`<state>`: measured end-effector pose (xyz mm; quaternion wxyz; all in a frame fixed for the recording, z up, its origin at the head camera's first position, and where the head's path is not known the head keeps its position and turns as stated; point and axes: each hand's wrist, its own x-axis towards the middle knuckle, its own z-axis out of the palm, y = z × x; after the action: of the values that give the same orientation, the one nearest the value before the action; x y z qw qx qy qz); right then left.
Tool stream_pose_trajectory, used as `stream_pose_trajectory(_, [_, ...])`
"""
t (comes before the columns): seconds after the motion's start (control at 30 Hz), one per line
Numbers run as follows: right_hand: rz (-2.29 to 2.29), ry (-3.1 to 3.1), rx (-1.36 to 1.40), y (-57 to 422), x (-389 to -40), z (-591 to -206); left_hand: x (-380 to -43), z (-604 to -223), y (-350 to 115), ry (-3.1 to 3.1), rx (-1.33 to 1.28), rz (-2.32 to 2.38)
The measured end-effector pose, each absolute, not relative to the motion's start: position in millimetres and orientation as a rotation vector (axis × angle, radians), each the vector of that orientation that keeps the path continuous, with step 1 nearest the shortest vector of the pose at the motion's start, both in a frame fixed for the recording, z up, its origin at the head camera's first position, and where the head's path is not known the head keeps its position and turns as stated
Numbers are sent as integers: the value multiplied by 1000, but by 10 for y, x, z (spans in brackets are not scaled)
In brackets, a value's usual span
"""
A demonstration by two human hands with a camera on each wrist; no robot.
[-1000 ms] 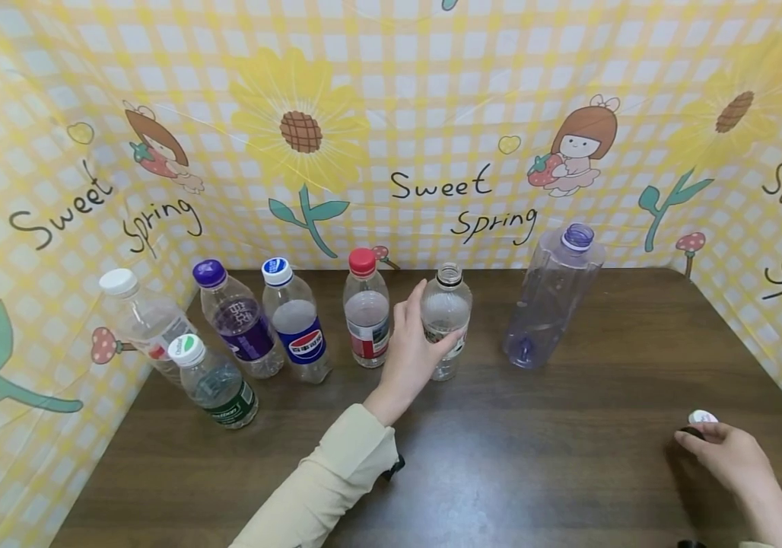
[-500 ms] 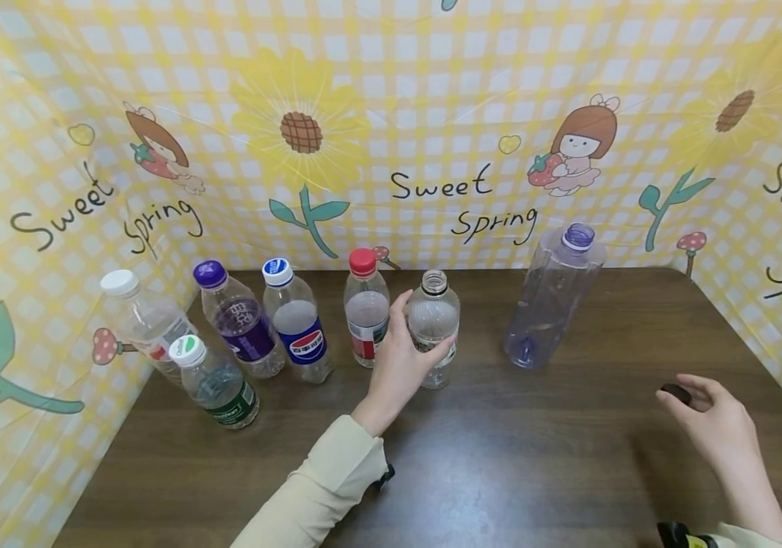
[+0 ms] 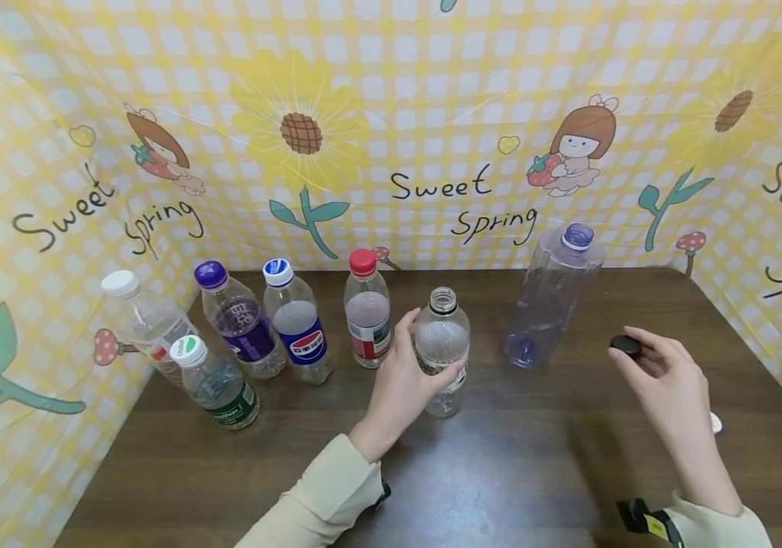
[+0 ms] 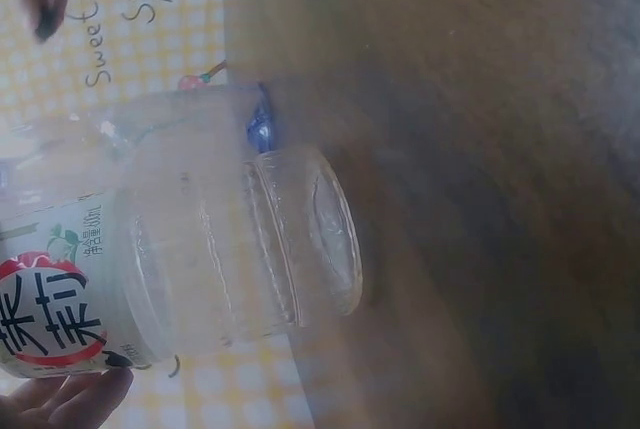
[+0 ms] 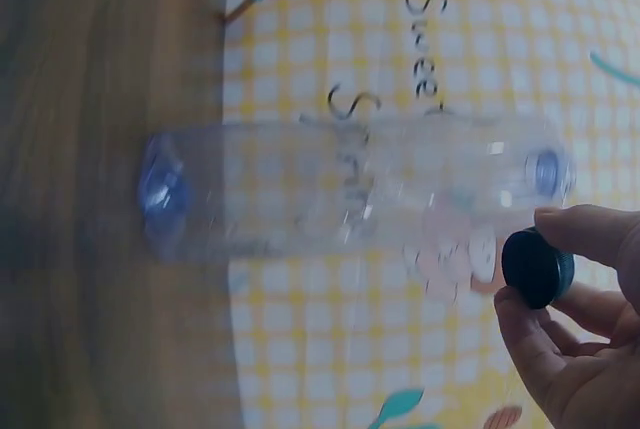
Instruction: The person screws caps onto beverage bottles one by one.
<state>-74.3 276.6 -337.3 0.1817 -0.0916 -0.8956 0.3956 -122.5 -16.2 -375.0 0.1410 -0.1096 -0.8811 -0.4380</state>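
My left hand (image 3: 405,380) grips a clear, uncapped bottle (image 3: 443,342) around its middle, fingers behind and thumb in front. Its label (image 4: 50,314) carries large dark characters on a red patch in the left wrist view. The bottle is roughly upright; whether its base touches the table I cannot tell. To the right, my right hand (image 3: 672,392) pinches a black bottle cap (image 3: 626,347) between thumb and fingers, raised above the table. In the right wrist view, the same cap (image 5: 538,267) shows at the fingertips. A tall, uncapped purple-tinted bottle (image 3: 551,304) stands between the hands, farther back.
On the left stand several capped bottles: a red-capped one (image 3: 367,312), a Pepsi bottle (image 3: 298,335), a purple-capped one (image 3: 240,323), a white-capped one (image 3: 147,312) and a green-labelled one (image 3: 223,388). A white cap (image 3: 716,423) lies partly behind my right wrist. Patterned cloth (image 3: 446,114) encloses the wooden table (image 3: 500,487).
My right hand has carried the black cap up and left, away from the white cap. My left hand has brought the clear bottle nearer to me.
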Motion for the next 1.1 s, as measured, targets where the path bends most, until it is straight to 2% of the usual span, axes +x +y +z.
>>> stream_pose_trajectory(0.5, [1118,-2427,118,2201,-822,-3177,-1061,-3749,-230,-2584,-428,-1202])
stream_pose_trajectory(1.1, [1186,-2331,421,1619,-786,-2995,-887,-3757,-230,-2558,-552,-1161])
